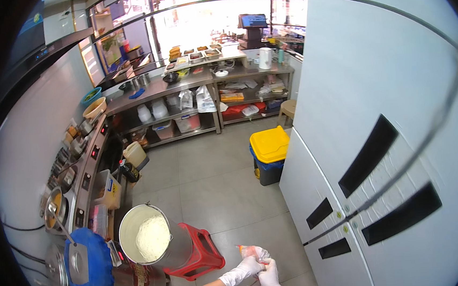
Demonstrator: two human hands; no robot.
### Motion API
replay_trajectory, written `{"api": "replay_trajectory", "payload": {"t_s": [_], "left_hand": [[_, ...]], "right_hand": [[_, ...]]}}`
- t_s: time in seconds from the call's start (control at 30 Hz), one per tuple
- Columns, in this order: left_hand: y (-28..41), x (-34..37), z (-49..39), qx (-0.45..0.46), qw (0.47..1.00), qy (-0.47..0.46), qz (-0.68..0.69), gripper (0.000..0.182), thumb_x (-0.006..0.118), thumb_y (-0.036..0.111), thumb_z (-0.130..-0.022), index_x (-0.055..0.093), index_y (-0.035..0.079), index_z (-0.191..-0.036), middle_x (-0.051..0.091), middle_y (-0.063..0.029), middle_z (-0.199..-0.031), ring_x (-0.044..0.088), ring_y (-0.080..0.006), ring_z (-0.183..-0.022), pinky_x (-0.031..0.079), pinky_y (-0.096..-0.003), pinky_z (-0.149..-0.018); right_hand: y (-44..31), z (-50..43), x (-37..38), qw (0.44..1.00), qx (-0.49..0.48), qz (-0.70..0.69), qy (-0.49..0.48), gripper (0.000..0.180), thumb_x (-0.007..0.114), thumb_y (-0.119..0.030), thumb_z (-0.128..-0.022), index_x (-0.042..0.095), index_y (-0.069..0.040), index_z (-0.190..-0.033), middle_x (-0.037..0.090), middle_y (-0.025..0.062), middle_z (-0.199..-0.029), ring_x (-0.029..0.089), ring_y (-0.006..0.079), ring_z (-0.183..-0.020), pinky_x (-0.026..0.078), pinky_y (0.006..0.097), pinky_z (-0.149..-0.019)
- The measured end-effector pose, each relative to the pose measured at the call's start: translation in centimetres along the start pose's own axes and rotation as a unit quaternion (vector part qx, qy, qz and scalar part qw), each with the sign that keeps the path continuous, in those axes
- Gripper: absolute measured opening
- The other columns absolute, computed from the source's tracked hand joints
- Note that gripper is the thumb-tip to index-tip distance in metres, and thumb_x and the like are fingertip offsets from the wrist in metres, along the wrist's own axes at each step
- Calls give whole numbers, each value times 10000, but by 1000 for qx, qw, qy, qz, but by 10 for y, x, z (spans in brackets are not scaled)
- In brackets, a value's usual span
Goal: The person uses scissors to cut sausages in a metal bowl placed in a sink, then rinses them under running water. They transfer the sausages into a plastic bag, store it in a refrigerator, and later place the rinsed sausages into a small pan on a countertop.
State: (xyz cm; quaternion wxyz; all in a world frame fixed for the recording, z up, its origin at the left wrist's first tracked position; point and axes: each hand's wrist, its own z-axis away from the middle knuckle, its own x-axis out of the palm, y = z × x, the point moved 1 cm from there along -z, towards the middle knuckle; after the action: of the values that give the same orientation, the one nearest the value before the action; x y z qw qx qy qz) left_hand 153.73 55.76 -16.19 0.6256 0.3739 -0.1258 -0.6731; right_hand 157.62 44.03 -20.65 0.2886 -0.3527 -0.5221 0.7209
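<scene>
My left hand [248,269] and my right hand [270,279], both in white gloves, meet low in the view. Together they grip the gathered part of a clear plastic bag [255,252] with red and orange colour on it. What the bag holds cannot be made out. To the left of my hands stands a tall metal bucket [178,239] with a wire handle. A mass of white, thin strands like noodles [153,237] lies inside it. The bucket rests on a red plastic stool [212,261].
A large steel pot [143,281] and a blue cover [101,266] stand at the left, beside a cooking counter [87,168]. White refrigerator doors [362,92] rise on the right, with a yellow-lidded bin [270,145] alongside. Steel shelving [160,92] lines the back.
</scene>
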Motion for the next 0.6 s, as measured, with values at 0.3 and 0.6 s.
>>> {"api": "replay_trajectory", "payload": {"t_s": [0.3, 0.6], "left_hand": [[39, 4, -44, 105, 991, 17, 87, 258, 569, 144, -922, 629, 22, -1142, 688, -109, -928, 666, -234, -868, 528, -318, -791], [17, -2, -82, 362, 931, 18, 53, 345, 527, 116, -908, 552, 46, -1245, 636, -193, -1073, 635, -353, -977, 500, -387, -882]], "right_hand": [[-1, -71, -65, 920, 288, -249, -96, 227, 631, 59, -808, 551, 33, -1018, 659, 124, -853, 643, 168, -735, 538, 279, -645], [-13, -112, -76, 888, 357, -148, -250, 106, 651, -52, -852, 617, 0, -939, 605, 37, -745, 506, 92, -538, 399, 245, -466]]}}
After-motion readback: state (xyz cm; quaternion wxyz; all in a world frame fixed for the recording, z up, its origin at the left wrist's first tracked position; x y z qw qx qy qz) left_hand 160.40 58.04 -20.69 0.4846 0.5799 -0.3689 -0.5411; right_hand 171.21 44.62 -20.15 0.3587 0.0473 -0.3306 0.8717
